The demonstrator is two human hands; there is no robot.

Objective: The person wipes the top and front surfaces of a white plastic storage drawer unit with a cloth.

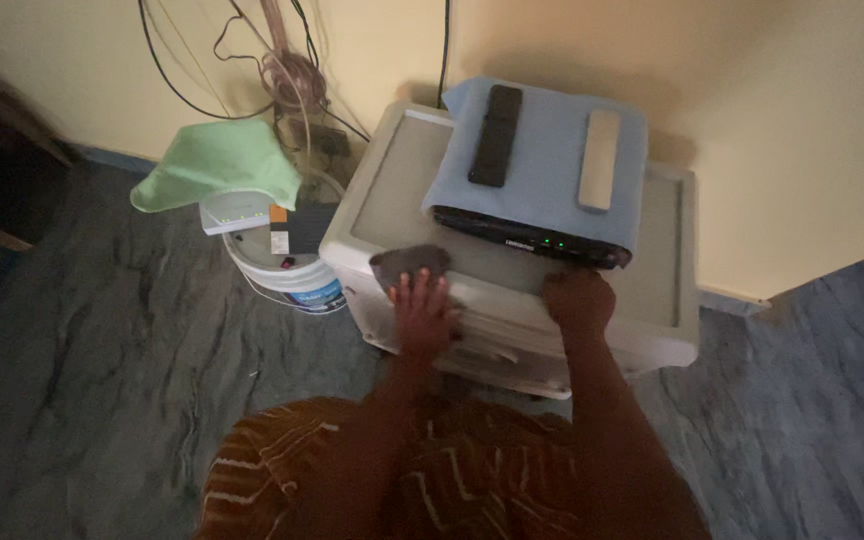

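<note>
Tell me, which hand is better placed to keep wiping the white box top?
Left, probably. The left hand presses the dark grey cloth on the white plastic cabinet top; the right hand only grips its front edge.

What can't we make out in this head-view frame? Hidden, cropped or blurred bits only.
- Head view: left hand covers most of the grey cloth; its full shape is hidden.
- Right hand has fingers curled over the white plastic cabinet's front edge; fingertips are unseen.
- Blue cloth drapes the black set-top box, hiding its top.
- Light green cloth hides what lies beneath.
- White bucket: contents covered by flat devices.
</note>
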